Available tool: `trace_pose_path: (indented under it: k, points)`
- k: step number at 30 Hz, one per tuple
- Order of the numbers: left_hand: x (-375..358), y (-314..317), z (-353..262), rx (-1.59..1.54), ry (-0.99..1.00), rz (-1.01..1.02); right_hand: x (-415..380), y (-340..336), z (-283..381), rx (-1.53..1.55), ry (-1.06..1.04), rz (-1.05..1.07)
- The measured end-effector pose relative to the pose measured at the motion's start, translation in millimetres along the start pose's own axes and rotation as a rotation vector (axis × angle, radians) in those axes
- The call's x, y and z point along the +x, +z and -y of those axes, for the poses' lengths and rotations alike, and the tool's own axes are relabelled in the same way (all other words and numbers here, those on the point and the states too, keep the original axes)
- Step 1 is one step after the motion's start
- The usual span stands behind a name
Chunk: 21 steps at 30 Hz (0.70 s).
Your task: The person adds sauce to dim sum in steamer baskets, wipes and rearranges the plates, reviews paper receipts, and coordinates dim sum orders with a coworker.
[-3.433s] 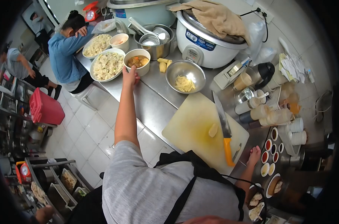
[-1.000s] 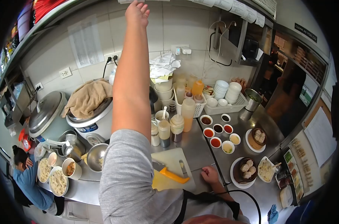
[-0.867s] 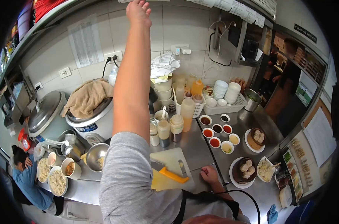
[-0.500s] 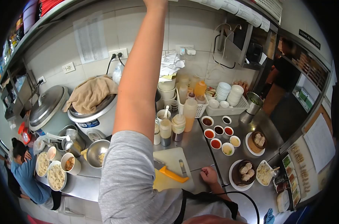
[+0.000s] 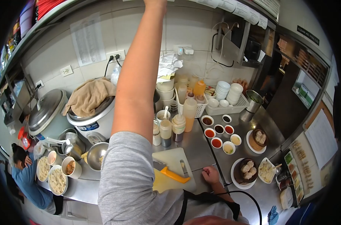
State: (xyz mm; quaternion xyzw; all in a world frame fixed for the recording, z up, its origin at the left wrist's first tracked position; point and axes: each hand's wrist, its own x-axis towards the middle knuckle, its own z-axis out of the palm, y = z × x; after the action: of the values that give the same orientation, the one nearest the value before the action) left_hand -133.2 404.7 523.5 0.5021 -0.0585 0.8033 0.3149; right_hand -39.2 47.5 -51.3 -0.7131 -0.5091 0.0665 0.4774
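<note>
My left arm reaches straight up past the top edge of the view. Its hand is cut off there, so what it touches is hidden. My right hand (image 5: pixel 210 174) rests on the steel counter, fingers curled into a loose fist, with nothing visible in it. Left of that hand lies a knife with an orange handle (image 5: pixel 175 175) on a pale cutting board (image 5: pixel 178 155). To its right, a dark round steamer (image 5: pixel 237 175) with several dumplings (image 5: pixel 249 169) stands on a white plate (image 5: pixel 236 185). Small sauce bowls (image 5: pixel 216 143) sit beyond the hand.
Squeeze bottles (image 5: pixel 165 133) and a white basket (image 5: pixel 203 108) stand along the wall. Rice cookers (image 5: pixel 93 123), a metal bowl (image 5: pixel 95 153) and bowls of rice (image 5: pixel 58 181) are at left. A dish of rice (image 5: pixel 266 170) is at right. A person in blue (image 5: pixel 31 183) is at far left.
The view has shifted slightly. My raised left arm and resting right hand keep nearly the same pose. The person in the doorway at the back right has moved mostly out of sight.
</note>
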Motion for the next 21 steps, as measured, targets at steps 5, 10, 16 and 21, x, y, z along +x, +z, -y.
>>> trace_pose_path:
  k: [5, 10, 16, 21]
  points:
    - [7, -17, 3, -0.091, -0.167, 0.076, -1, 0, -1, -0.014, 0.029, -0.002]
    - [21, -45, 24, -0.020, -0.362, 0.119, -2, 0, -6, 0.013, 0.052, -0.008]
    - [-36, -78, 64, -0.028, -0.312, 0.190, -1, 2, -9, 0.031, 0.073, 0.038]
    - [-152, -125, -8, -0.123, -0.787, 0.106, 0, 2, -22, 0.073, 0.047, 0.077]
